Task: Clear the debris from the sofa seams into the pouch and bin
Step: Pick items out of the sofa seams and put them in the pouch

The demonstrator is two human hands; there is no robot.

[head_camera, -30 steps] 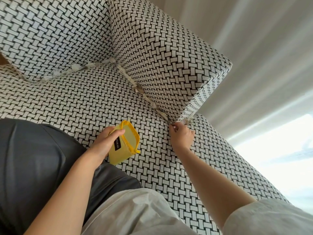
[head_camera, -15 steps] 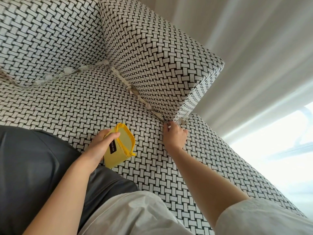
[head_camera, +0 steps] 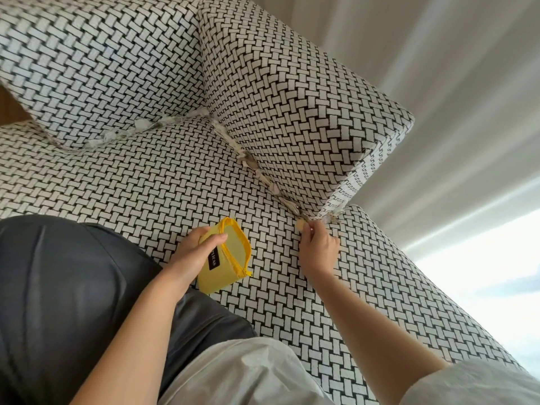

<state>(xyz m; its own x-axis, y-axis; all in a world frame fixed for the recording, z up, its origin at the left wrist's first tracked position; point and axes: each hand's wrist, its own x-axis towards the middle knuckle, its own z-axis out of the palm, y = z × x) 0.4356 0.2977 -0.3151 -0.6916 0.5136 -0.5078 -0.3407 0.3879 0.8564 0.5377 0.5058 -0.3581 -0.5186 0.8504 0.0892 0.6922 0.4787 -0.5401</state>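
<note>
My left hand (head_camera: pixel 194 252) grips a small yellow zip pouch (head_camera: pixel 230 258), its mouth open, just above the black-and-white woven sofa seat (head_camera: pixel 140 185). My right hand (head_camera: pixel 317 247) pinches a small pale scrap (head_camera: pixel 300 225) at the front end of the seam under the armrest (head_camera: pixel 292 112). Pale debris (head_camera: pixel 251 163) lines that seam up to the corner. More white bits (head_camera: pixel 111 138) lie in the seam under the back cushion (head_camera: pixel 96 62).
A dark grey cushion (head_camera: pixel 58 302) lies on the seat at my left, close to my lap. Pale curtains (head_camera: pixel 453 68) hang behind the armrest, with a bright window at the right. No bin is in view.
My right hand has drawn slightly back from the seam end with a pale scrap now between its fingers. My left hand keeps its hold on the pouch.
</note>
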